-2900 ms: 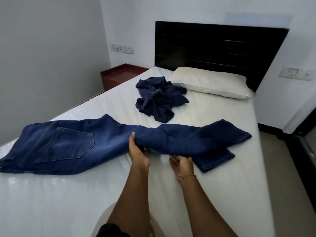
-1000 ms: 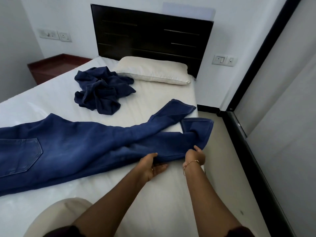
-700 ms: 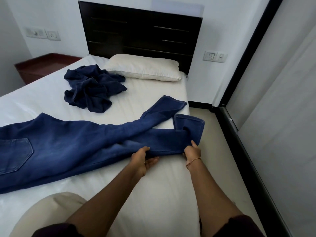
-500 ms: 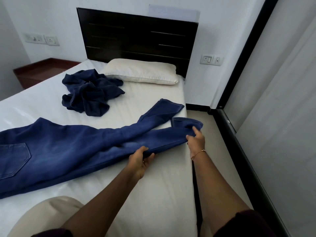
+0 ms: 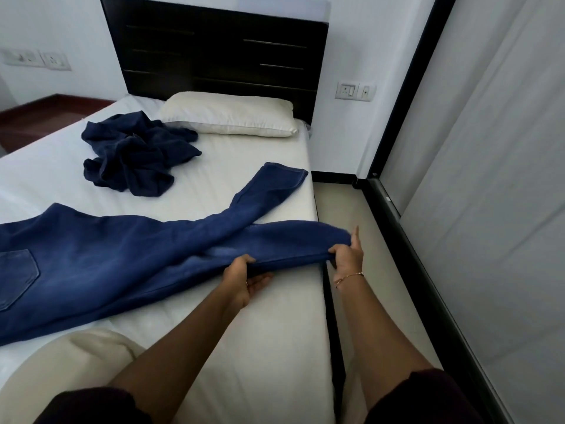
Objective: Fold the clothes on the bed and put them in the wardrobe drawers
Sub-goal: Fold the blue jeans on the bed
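gripping jeans (image 5: pixel 122 264), both hands (image 5: pixel 244 275)

on my feed the jeans (image 5: pixel 101 258) are a mid denim blue with slightly paler worn patches, plain. the crumpled garment (image 5: pixel 137 157) further up is darker navy. the bed (image 5: pixel 260 347) sheet reads white with faint stripes, the pillow (image 5: pixel 229 114) cream. i see a near-black headboard (image 5: pixel 214 47), a reddish-brown side table (image 5: pixel 46 114), white walls (image 5: pixel 363 41), a beige floor (image 5: pixel 345 206) and a gold bracelet (image 5: pixel 348 276).
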The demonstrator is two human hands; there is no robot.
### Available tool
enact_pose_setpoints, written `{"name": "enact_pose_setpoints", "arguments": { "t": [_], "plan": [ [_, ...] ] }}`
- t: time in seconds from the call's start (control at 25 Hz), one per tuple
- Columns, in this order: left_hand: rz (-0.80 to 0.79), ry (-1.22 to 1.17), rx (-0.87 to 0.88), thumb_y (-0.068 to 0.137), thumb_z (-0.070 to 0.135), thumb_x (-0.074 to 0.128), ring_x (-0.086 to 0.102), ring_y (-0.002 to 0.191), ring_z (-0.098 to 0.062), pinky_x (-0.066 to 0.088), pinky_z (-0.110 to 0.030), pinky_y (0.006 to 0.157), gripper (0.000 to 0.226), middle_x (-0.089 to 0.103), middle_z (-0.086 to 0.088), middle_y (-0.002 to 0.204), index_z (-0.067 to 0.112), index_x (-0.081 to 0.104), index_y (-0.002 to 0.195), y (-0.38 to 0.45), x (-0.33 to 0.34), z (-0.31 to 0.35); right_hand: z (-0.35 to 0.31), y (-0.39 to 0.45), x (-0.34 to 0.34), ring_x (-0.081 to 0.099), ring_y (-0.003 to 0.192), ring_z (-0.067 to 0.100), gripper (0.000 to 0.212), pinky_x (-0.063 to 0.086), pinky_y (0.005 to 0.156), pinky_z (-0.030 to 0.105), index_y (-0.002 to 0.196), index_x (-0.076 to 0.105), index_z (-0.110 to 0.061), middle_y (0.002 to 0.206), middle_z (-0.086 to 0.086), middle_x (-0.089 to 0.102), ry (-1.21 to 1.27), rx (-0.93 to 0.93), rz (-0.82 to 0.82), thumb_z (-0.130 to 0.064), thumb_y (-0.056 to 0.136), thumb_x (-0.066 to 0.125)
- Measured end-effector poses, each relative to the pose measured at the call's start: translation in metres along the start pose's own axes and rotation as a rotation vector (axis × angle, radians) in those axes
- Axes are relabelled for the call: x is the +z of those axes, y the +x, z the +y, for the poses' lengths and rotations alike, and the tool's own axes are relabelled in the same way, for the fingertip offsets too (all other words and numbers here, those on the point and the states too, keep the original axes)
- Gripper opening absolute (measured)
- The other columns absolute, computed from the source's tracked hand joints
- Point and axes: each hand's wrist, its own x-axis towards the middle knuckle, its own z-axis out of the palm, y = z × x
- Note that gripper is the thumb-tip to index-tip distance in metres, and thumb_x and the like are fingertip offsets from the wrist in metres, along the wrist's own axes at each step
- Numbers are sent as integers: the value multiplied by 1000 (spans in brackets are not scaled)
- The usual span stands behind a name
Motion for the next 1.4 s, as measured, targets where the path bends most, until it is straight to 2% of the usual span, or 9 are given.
{"name": "enact_pose_setpoints", "arguments": {
  "t": [0.12,0.32,0.48,0.64,0.76,1.0,1.12,1.24,1.4],
  "plan": [
    [-33,-9,34,91,14,49,64,68,-25,55,-25,47,29,63,-15,87,5,50,119,-3,4,-2,-2,-9,-1,56,98,24,84,49,77,29,148,16,-33,122,6,51,-193,-150,87,13,83,40],
    [-24,182,-82,92,15,42,67,54,-26,53,-28,41,34,66,-21,86,1,48,122,-2,-3,-19,70,-23,-35,56,97,30,51,48,84,35,135,45,-7,118,11,58,-278,368,51,-9,85,53],
    [-106,257,-178,95,23,37,68,59,-29,56,-30,46,38,68,-20,67,-7,53,112,-11,-2,-20,53,-16,-34,51,78,23,24,44,76,33,110,55,-3,93,9,56,-83,409,77,-9,87,55],
    [-124,145,-48,90,11,47,68,72,-28,56,-28,48,33,67,-20,91,-3,51,119,-13,4,-28,33,-11,-34,52,94,24,44,49,73,31,125,45,-19,112,10,50,176,192,99,6,89,50],
    [-145,126,-71,92,10,45,70,64,-28,56,-29,48,27,68,-20,85,-3,51,115,-17,8,-38,28,-2,-42,55,107,31,53,46,85,31,142,34,-8,125,13,50,35,228,128,7,91,41],
    [-329,510,-279,99,41,35,71,67,-26,58,-28,57,54,72,-20,79,-7,62,94,-34,20,-36,37,-3,-43,51,89,29,37,45,73,32,122,52,-1,114,16,53,-472,340,92,-3,85,48],
    [-319,563,-100,100,32,39,70,73,-22,57,-27,63,40,72,-14,84,0,62,96,-44,35,-38,25,-13,-30,39,113,35,38,43,93,47,122,52,-16,129,17,36,-847,207,199,-12,84,53],
    [-230,613,210,96,15,47,65,70,-17,53,-24,62,17,68,-9,84,7,61,92,-43,43,-33,23,-13,-16,37,120,33,33,39,95,42,121,58,-17,134,13,37,-944,-103,96,-12,90,50],
    [-148,1317,709,89,14,54,61,86,-19,50,-34,81,14,68,-3,90,10,67,88,-15,31,9,24,7,-1,47,114,35,36,41,91,33,116,65,-9,126,16,54,-924,-358,-60,-1,92,40]
  ]
}}
